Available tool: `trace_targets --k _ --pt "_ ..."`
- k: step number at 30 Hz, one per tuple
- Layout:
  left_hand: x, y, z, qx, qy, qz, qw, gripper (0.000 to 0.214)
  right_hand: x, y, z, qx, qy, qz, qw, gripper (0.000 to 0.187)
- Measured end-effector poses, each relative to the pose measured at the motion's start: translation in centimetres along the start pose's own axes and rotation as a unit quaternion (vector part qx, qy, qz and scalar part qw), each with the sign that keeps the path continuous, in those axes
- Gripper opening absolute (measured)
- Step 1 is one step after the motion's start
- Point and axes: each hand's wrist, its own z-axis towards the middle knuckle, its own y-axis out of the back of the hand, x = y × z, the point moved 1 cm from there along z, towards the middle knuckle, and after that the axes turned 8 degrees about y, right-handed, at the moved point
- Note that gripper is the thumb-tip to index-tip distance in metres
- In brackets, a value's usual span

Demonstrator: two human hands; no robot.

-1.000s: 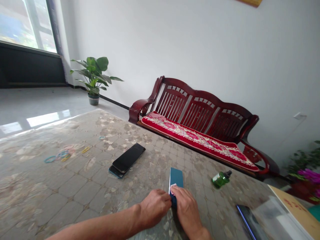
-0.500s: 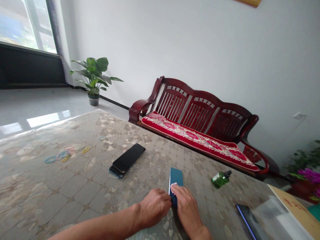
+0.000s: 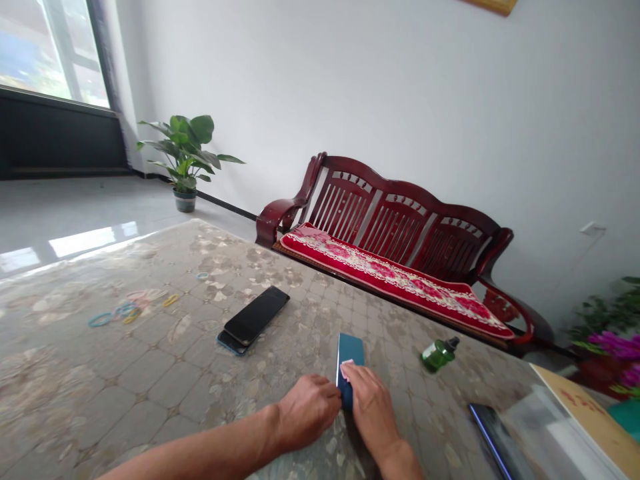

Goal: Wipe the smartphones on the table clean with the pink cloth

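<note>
Right hand (image 3: 373,403) pinching a small pale-pink scrap (image 3: 347,364) against a flat, rectangular blue phone (image 3: 352,347)
My left hand (image 3: 309,410) is curled at its lower edge, can't tell if gripping. Phone's on the grey-beige floral tablecloth (image 3: 150,413), dark-red slatted wooden bench (image 3: 400,230) beyond.

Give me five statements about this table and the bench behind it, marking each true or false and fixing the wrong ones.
1. The right hand holds a pink cloth against the blue phone. True.
2. The left hand grips the green bottle. False: the left hand is at the blue phone's near end.
3. The black phone partly overlaps another phone beneath it. True.
4. The green bottle is left of the black phone. False: the green bottle is to its right.
5. A red patterned cover lies along the bench seat. True.
</note>
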Motion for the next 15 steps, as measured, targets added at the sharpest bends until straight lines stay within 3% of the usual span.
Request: trace_targets --k 6,15 --pt "0.0 0.2 0.1 0.003 -0.013 0.000 1.000 0.011 0.8 0.8 -3.9 -0.025 0.065 -0.006 0.998 0.048" --pt "0.0 0.4 0.0 0.000 -0.018 0.000 1.000 0.015 -0.9 0.3 -0.5 -0.015 -0.029 -0.037 0.999 0.042"
